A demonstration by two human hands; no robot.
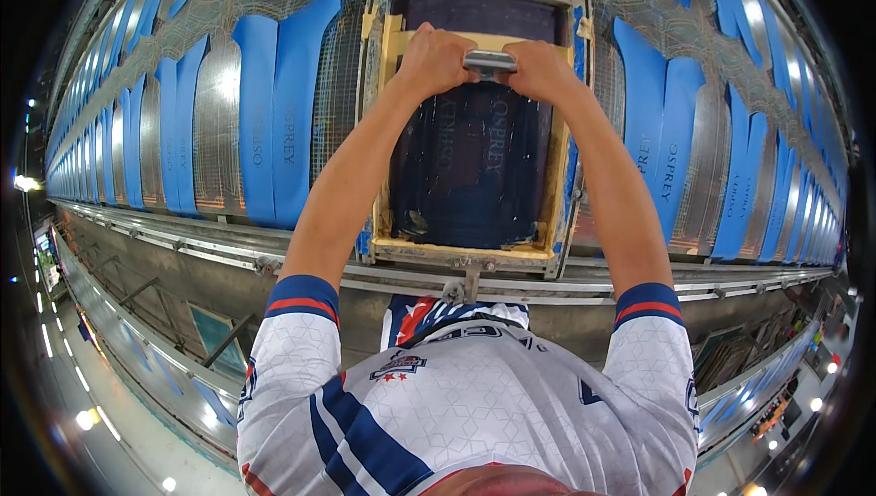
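Arms, one pair, bare at the forearms, both extended forward and converging; left forearm (358, 167), slanting inward to the right, wrist (408, 88) near straight; right forearm (616, 172), slanting inward to the left; left hand (434, 62), back uppermost, curled in a grip; right hand (542, 71), likewise curled, near its fellow, a narrow gap between.

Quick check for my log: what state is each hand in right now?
Left hand: closed, holding the metal handle.
Right hand: closed, holding the same metal handle.
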